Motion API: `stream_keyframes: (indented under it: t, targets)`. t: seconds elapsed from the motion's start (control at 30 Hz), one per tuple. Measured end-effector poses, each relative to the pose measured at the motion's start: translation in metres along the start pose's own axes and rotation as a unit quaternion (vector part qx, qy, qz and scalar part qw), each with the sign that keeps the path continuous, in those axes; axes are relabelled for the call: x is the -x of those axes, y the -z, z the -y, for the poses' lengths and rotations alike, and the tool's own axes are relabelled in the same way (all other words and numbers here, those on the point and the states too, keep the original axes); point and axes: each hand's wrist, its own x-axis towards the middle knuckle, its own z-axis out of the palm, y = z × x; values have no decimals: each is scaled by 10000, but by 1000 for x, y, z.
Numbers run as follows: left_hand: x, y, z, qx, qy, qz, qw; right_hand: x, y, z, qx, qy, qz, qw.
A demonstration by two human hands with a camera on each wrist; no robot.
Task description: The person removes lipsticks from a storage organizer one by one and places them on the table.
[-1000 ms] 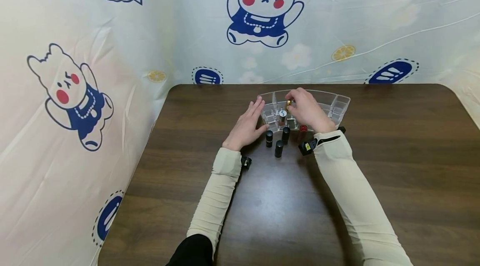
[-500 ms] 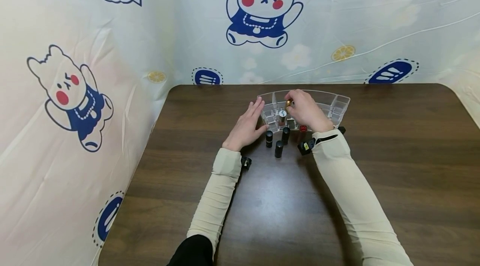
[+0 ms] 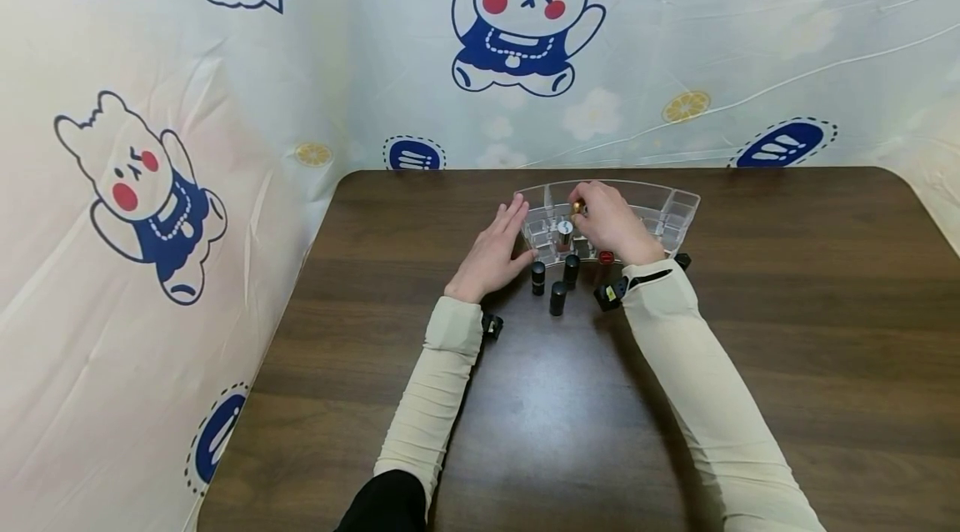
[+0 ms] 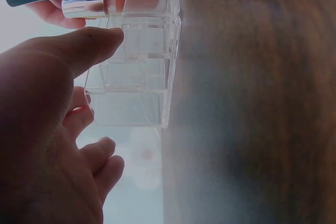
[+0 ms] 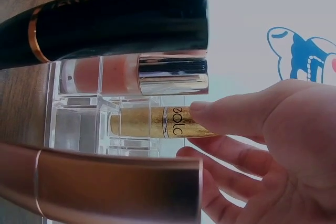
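A clear, curved multi-compartment organizer (image 3: pixel 678 215) stands toward the back of the table. My right hand (image 3: pixel 615 225) reaches over its middle and pinches a gold lipstick tube (image 5: pixel 137 122) between thumb and fingers. In the right wrist view the tube's lower end sits inside a clear compartment. Beside it, a silver-capped lipstick (image 5: pixel 173 74) with a pinkish lower part stands in another compartment. My left hand (image 3: pixel 489 255) lies at the organizer's left end, fingers extended, thumb along its front. The left wrist view shows that thumb (image 4: pixel 97 45) against the clear wall.
Several tubes stand on the wooden table (image 3: pixel 555 432) in front of the organizer: a black tube (image 3: pixel 538 278), a second black tube (image 3: pixel 572 272), a nearer black tube (image 3: pixel 557 298) and a red-topped tube (image 3: pixel 606 258). A printed curtain (image 3: pixel 645 32) hangs behind the table.
My right wrist and forearm have shifted slightly left, with the fingers still on the gold lipstick tube. My left hand and the standing tubes have stayed in place.
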Motion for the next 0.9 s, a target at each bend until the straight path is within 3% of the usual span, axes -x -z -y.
stream_keyframes:
  t: [0.9]
  targets:
    - [0, 0, 1, -77, -34, 1, 10000, 7, 3, 1, -12, -22, -158, 9999]
